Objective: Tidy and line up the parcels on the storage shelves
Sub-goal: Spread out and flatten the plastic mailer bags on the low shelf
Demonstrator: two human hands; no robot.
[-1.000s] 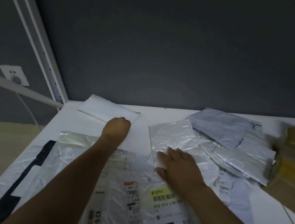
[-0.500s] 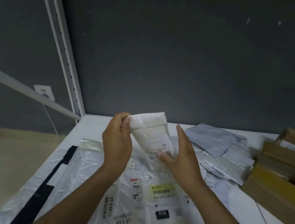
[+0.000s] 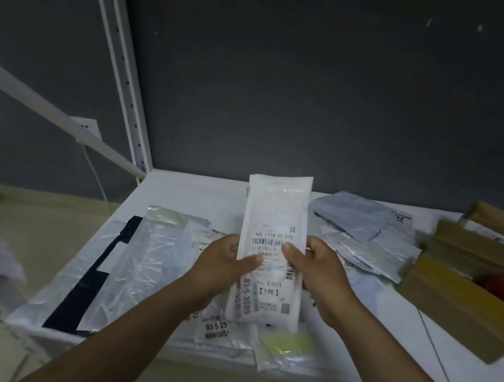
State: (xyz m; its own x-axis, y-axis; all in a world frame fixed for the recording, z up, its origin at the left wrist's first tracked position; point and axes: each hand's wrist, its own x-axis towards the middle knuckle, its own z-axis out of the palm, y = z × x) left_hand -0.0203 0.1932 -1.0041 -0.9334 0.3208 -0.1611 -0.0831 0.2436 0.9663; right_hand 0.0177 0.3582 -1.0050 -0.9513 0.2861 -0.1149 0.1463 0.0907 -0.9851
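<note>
Dark grey wall is rising behind a white shelf. Both grips are holding a white parcel upright above the middle of the shelf, its printed label facing the camera. The left grip is pinching its left edge with the thumb across the front, and the right grip is clasping its right edge. Clear bags are lying on the shelf to the left; grey mailers and cardboard boxes are lying to the right.

White labelled parcel upright, held aloft
</note>
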